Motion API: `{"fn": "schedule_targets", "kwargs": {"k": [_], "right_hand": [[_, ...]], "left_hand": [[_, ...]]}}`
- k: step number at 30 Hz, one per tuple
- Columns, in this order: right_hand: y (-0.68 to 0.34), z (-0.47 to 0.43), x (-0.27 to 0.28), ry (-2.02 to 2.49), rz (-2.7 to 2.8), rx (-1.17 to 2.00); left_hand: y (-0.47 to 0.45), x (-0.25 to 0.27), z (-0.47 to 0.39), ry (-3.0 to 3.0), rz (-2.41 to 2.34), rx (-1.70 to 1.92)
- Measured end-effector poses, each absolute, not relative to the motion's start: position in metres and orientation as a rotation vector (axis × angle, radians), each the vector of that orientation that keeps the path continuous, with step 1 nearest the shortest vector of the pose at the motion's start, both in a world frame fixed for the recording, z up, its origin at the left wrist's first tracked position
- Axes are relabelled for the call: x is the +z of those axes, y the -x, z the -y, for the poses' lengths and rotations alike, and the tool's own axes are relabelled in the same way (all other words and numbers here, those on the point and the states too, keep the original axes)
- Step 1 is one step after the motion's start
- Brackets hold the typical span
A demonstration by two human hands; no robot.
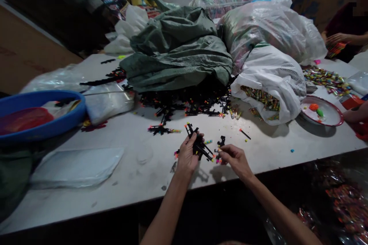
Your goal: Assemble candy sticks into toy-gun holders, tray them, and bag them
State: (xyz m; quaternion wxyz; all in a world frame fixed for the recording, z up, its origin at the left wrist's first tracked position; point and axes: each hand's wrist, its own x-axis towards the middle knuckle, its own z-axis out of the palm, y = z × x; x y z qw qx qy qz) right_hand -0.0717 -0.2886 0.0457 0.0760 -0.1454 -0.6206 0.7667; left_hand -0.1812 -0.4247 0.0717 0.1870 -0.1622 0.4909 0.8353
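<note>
My left hand (pixel 187 156) is closed around a bunch of black plastic toy guns (pixel 202 148) with orange and yellow tips, raised a little over the white table. To its right, the fingers of my right hand (pixel 235 159) pinch another small black toy gun (pixel 221 141) with pink and orange ends; the fingertips partly hide it. Just beyond my left hand lies a toy gun (pixel 160 129) with a tube of coloured candy at its end. A large pile of similar black toy guns (pixel 184 99) spills from under a dark green sack (pixel 178 53).
A white sack (pixel 273 69) spills candy tubes. Beside it stands a red-rimmed dish (pixel 330 116). Clear plastic bags (pixel 77 166) and a blue basin (pixel 77 113) are at left. A thin black stick (pixel 245 134) lies right of my hands. Another person's hands (pixel 340 39) are at far right.
</note>
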Motion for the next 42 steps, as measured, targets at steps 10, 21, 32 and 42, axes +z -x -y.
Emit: {"fn": "schedule_targets", "kwargs": {"k": [10,21,32,42], "right_hand": [[0.064,0.317,0.043,0.521,1.603,2.545],[0.098,0.256,0.057,0.604,1.800,2.631],[0.105,0.281,0.056,0.440,1.823,2.374],[0.057,0.318,0.032,0.253,2.173,1.804]], "left_hand": [[0.160,0.073,0.413,0.465,-1.297,2.468],[0.159,0.062,0.434,-0.233,-1.948,2.012],[0.156,0.043,0.421,0.219,-1.723,2.028],[0.150,0.046,0.404,0.579,-1.370,2.346]]}}
